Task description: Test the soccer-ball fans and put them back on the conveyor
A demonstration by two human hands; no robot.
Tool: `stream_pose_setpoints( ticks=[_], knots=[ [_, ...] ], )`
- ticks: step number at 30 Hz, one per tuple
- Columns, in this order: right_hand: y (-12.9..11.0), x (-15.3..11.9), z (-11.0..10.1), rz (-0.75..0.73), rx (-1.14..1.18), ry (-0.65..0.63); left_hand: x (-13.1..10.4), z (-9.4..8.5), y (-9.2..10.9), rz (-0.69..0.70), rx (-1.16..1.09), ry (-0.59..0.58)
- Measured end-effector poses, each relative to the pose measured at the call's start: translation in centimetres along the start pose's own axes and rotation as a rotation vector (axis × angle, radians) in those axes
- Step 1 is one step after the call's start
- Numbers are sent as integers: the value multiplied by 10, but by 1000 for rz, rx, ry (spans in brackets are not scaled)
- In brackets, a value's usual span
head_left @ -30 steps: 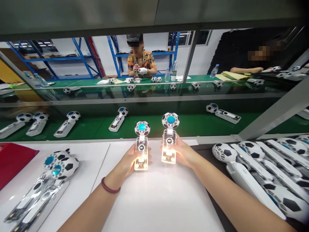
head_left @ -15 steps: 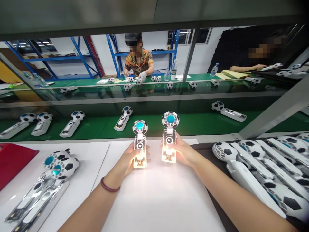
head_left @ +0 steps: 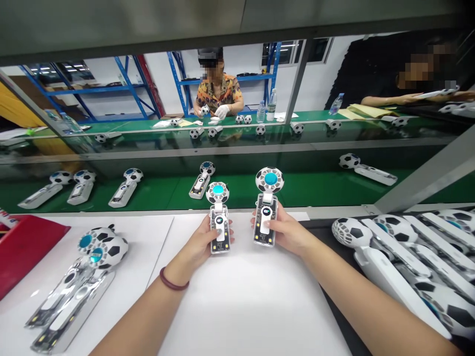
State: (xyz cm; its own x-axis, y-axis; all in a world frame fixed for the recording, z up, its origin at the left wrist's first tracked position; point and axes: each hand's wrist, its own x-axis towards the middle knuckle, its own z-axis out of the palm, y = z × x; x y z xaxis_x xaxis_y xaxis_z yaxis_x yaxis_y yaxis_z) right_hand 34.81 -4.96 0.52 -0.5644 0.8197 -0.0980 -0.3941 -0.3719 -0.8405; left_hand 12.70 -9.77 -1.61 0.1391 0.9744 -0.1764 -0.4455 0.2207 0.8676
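Observation:
My left hand (head_left: 203,241) is wrapped round a handheld fan (head_left: 220,225) with a soccer-ball head and a clear-fronted handle, its thumb on the white strip. My right hand (head_left: 291,230) grips a second such fan (head_left: 265,220), thumb on the strip below its small lit display. Both fans stand upright side by side, a gap between them, above the white work surface (head_left: 252,296). Their handle lights look unlit, and each head shows a blue centre disc.
Two fans (head_left: 81,291) lie on the left near a red bin (head_left: 25,247). More fans fill a dark tray (head_left: 345,316) at right. Beyond runs a green conveyor (head_left: 166,193) bearing several fans. Across it sit a person in a patterned shirt (head_left: 218,94) and another person at right.
The bright lights in both held fans have gone out. The view has shifted slightly, so most objects appear further right. Across the conveyor, the person's gloved hand has moved and a fan is now raised.

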Motion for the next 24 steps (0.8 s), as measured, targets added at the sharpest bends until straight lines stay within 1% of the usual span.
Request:
stream_pose_setpoints(
  ticks=[14,24],
  knots=[
    [2,1,0,-34,-17,11,2,-6,-2,11,8,-55],
    [1,1,2,-29,-18,22,-1,0,1,16,35,-16]
  ],
)
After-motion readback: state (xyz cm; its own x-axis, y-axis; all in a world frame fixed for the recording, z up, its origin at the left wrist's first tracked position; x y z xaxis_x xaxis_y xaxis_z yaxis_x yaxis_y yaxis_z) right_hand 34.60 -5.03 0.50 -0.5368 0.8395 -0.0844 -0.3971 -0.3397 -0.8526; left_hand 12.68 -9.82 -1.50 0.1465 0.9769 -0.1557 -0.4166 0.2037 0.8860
